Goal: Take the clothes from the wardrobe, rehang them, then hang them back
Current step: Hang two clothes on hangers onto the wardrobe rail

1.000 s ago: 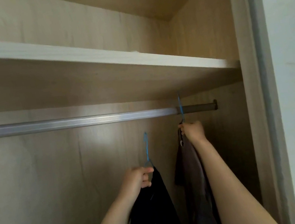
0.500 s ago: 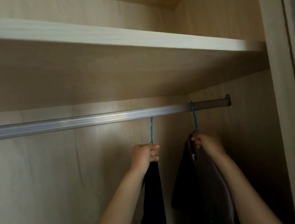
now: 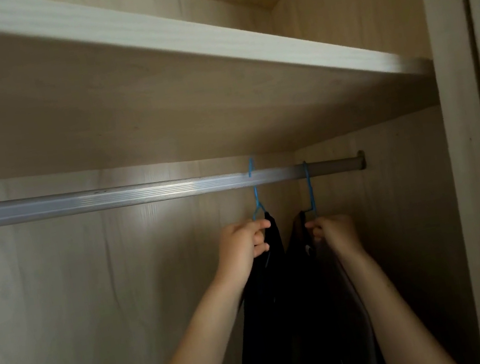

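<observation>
A black garment [image 3: 266, 321] on the left hanger [image 3: 257, 201] and a dark garment [image 3: 312, 297] on the right hanger [image 3: 309, 188] are hung from the rail [image 3: 107, 199], near its right end. The left hanger's neck is pinched in the grip of the left hand [image 3: 243, 243], the right hanger's in that of the right hand [image 3: 334, 231].

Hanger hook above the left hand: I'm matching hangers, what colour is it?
Blue; the hanger hook shows best in the head view.
</observation>
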The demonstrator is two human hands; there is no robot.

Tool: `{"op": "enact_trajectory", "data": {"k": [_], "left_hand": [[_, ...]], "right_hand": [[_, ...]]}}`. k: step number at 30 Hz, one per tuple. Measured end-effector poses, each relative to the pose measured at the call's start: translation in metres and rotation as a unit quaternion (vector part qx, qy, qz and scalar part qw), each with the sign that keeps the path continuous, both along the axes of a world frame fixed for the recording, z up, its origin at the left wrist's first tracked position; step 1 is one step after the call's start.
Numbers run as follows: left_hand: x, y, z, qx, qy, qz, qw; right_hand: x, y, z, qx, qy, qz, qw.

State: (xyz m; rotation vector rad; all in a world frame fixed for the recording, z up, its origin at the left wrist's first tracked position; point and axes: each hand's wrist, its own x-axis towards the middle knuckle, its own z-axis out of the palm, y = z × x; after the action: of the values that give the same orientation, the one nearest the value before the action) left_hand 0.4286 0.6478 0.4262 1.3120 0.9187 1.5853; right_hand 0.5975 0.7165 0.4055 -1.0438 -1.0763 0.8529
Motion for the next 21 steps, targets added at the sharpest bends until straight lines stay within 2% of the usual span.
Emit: {"op": "enact_trajectory", "data": {"k": [5,13,21], "left_hand": [[-0.001,-0.002,-0.018,0.012,0.007,0.008,1.000],[0.020,0.018,0.000,-0.045,0.095,0.010,0.994],[0.044,0.031,-0.001,-0.047,0.097,-0.002,0.994]], "right_hand": [[0.007,-0.004,0.005,-0.026,0.001,-0.001,1.000],[0.019,0.002,0.004,-0.041,0.003,-0.038,0.998],[0.026,0.008,0.006,-0.055,-0.016,-0.045,0.997]]}}
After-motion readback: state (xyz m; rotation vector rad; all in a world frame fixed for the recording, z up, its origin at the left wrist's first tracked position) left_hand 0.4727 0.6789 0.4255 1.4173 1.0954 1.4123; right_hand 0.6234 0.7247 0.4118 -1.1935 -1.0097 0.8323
